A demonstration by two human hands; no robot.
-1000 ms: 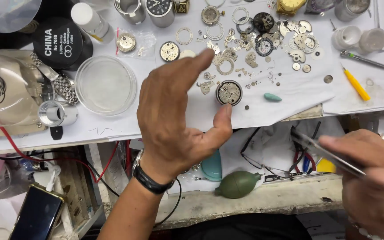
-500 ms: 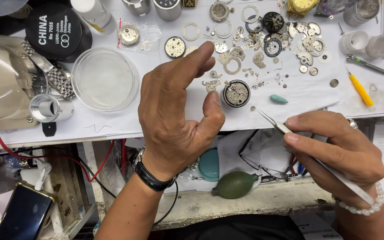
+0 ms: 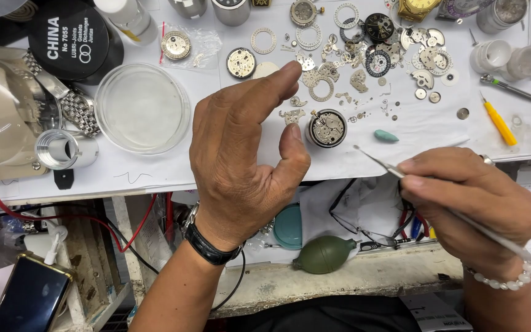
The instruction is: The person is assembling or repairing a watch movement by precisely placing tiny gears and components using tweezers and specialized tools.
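Two hands worked over the white bench sheet (image 3: pixel 155 175). The left hand (image 3: pixel 241 154) hovered with fingers spread and curved, gripping nothing, its thumb tip just beside the round watch movement (image 3: pixel 327 128) at about 9 o'clock from it. The right hand (image 3: pixel 468 203) had thumb and fingers pinched on slim metal tweezers (image 3: pixel 379 161).

Progress, as judged: the movement sat uncased, and many loose wheels, plates and rings (image 3: pixel 364 61) lay scattered at its 12 o'clock, so stripping appeared well advanced; the movement itself looked partly assembled, and the tweezer tips carried no visible part.

Orientation: the tweezers' long axis ran from 4 o'clock at the right wrist to 10 o'clock at the tips, pointing toward the movement but apart from it. A small teal piece (image 3: pixel 386 135) lay between tips and movement, at the movement's 3 o'clock
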